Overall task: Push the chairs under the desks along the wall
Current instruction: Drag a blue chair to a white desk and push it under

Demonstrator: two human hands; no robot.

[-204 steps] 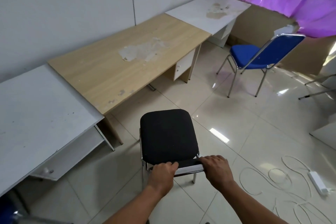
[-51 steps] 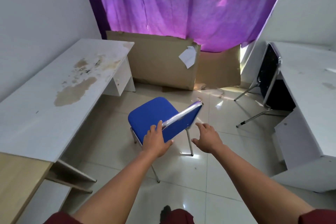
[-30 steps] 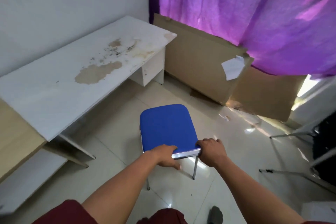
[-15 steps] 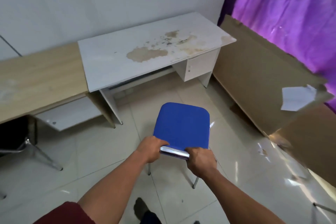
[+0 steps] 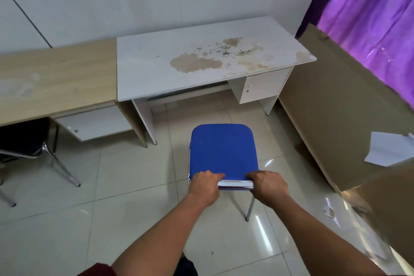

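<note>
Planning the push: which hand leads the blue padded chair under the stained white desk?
Right hand, marginally: it and the left hand both grip the blue padded chair by its backrest, but the stained white desk has its opening ahead-left.

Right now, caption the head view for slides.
Left hand and right hand grip the blue chair facing the white desk.

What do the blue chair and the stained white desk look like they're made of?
Blue chair: seat looks like matte padded fabric, on a shiny chromed metal frame, going by the mirror-bright leg. White desk: probably laminated board with a smooth matte white surface; brown patches where the skin has flaked suggest pressed wood beneath.
</note>
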